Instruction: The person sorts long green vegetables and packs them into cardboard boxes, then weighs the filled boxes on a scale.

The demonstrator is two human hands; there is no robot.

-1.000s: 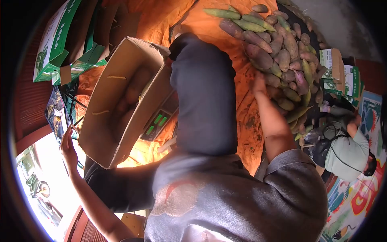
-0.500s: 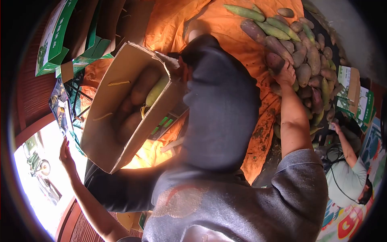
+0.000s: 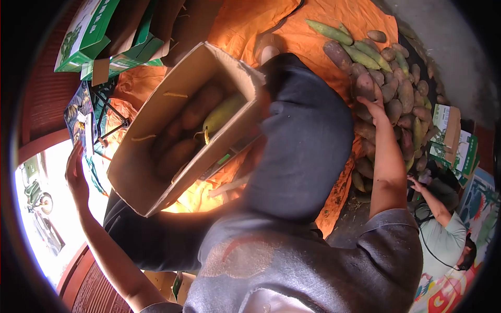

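Strong fisheye distortion bends everything near the black, vignetted circular border. Daylight blows out the lower left to near white behind the left hand (image 3: 74, 175). The orange cloth (image 3: 318, 36) glows warmly, glaring under the cardboard box (image 3: 156, 125). The dark knee (image 3: 305, 141) and grey shirt (image 3: 292, 266) are soft and slightly blurred; the box's inside lies in shadow.

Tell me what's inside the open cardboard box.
The cardboard box holds several brownish tubers and one yellow-green one near its upper end. Whatever lies beneath them and along the box floor is covered, so the full count cannot be seen.
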